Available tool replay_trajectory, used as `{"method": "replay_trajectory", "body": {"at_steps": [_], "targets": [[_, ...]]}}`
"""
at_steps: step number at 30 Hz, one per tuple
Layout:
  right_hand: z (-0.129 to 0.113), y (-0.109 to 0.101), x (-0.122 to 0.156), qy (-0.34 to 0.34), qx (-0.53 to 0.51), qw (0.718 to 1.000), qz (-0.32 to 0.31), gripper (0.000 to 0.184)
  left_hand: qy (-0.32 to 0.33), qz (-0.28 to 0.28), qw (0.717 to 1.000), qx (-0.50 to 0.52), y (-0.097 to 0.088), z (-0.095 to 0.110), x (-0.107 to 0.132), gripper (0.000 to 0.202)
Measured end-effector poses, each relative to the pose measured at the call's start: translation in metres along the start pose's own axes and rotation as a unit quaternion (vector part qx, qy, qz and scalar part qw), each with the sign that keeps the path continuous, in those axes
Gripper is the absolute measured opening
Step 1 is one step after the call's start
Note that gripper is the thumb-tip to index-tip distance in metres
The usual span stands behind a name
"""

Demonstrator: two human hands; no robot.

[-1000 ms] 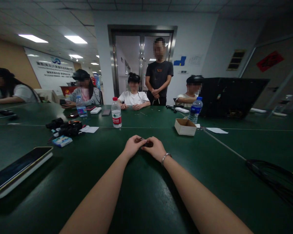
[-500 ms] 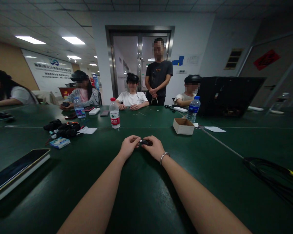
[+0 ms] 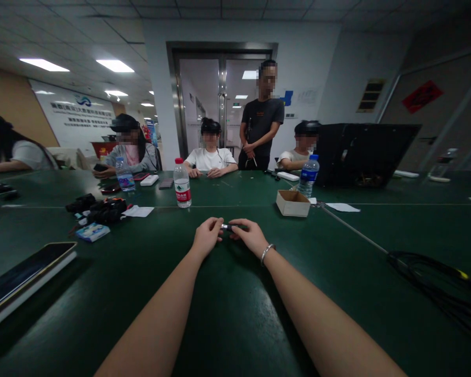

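My left hand [image 3: 208, 236] and my right hand [image 3: 253, 237] meet just above the green table, in the middle of the view. Between their fingertips is a short dark stick-shaped object [image 3: 228, 228] with a silvery part towards the left; it is too small to name its kind. The left thumb and fingers pinch the silvery end. On the dark right end, the right thumb and forefinger close. The object lies roughly level. A silver bangle [image 3: 267, 254] circles my right wrist. Both ends of the object are partly hidden by fingers.
Beyond my hands stand a red-capped bottle [image 3: 182, 184] and an open cardboard box [image 3: 292, 203]. To the left are a phone [image 3: 31, 280], a blue packet [image 3: 92, 232] and black gear [image 3: 102, 209]. A coiled black cable [image 3: 432, 277] lies right. Several people are across the table.
My right fingers have drawn slightly to the right, and more of the dark object shows between my hands. The standing person has shifted right and turned their head. The view has moved slightly.
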State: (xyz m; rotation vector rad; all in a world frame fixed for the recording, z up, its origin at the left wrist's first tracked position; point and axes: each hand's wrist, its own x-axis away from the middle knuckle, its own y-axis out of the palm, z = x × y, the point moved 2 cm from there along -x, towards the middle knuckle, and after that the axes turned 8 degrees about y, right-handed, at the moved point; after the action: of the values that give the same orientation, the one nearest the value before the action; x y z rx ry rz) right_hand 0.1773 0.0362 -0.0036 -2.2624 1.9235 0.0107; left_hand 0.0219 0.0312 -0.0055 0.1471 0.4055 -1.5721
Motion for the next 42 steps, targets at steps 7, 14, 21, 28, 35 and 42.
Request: {"method": "replay_trajectory", "body": {"at_steps": [7,14,21,28,35,42], "targets": [[0.001,-0.001,0.000,-0.002,-0.025,1.000,-0.006,0.019,0.045,-0.069,0.996,0.030,-0.002,0.010,0.004,0.027],[0.004,-0.002,-0.001,-0.011,-0.008,1.000,-0.002,0.023,0.012,-0.034,0.999,0.006,-0.001,-0.001,0.000,0.027],[0.004,-0.002,-0.002,-0.007,-0.032,0.999,-0.012,0.027,-0.005,-0.024,0.998,0.054,-0.002,-0.005,0.000,0.036],[0.005,-0.004,-0.001,-0.006,-0.036,0.999,-0.006,0.028,0.036,-0.061,0.994,0.086,-0.003,0.005,0.002,0.032],[0.004,-0.004,-0.002,-0.002,-0.019,1.000,-0.009,0.029,0.006,-0.036,0.997,0.070,0.000,-0.002,0.000,0.029],[0.002,-0.005,-0.001,-0.009,-0.011,1.000,-0.009,0.030,0.006,-0.027,0.999,0.016,0.003,-0.004,0.001,0.028]]}}
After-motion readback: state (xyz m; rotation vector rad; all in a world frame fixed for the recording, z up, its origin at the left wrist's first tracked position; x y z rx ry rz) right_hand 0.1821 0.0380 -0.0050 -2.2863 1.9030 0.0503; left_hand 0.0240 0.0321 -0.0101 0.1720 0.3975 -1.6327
